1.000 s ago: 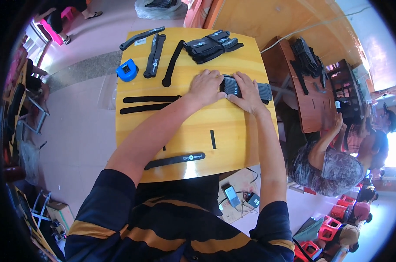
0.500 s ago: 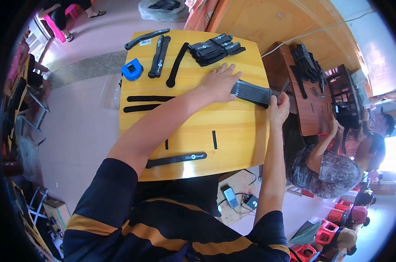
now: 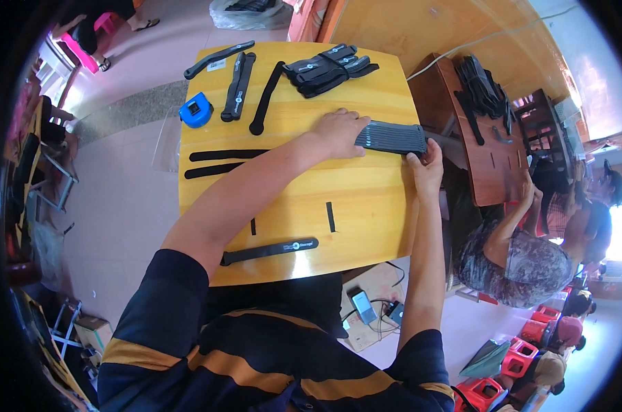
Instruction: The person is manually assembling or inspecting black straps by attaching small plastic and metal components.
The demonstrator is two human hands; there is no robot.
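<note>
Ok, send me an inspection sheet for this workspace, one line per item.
Surface: yellow wooden table, two thin dark marks on it.
Work in hand: stack of grey straps, lying near the table's right edge.
Clutter: blue tape measure, bundle of straps, several loose straps.
Hands: left hand on the stack's left end, right hand at its right end; grip unclear.
Cables: dark cables below the table; pale cable along the wall.
Surroundings: brown table bearing a dark pile, red stools, person in patterned top.
</note>
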